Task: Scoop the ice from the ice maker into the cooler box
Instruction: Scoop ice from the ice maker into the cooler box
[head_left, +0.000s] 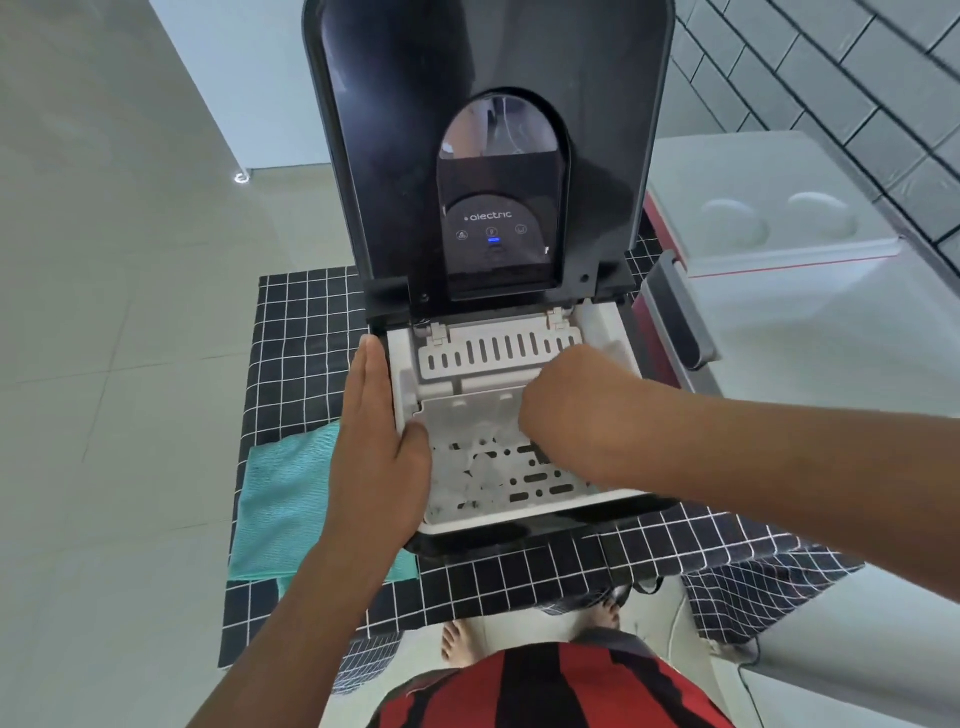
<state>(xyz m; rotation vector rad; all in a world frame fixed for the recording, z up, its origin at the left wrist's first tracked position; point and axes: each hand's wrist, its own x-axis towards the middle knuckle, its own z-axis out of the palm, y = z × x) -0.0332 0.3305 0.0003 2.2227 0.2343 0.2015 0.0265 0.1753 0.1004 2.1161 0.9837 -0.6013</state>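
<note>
Left hand (376, 431): fingers together, flat along ice maker (498, 208) left rim. Right hand (566, 400) inside basket (457, 512); finger state indeterminable. Ice (485, 470) below.

The counter (291, 332) was covered by a black cloth (306, 312) with a white grid pattern, whose front edge hung over toward the pale tiled floor (104, 364). A black ice maker (498, 540) stood directly on this cloth near the middle, its lid raised upright. Just left of the machine, a folded teal towel (280, 499) lay flat on the cloth. To the right, a white and red cooler box (779, 270) sat beside the ice maker.
</note>
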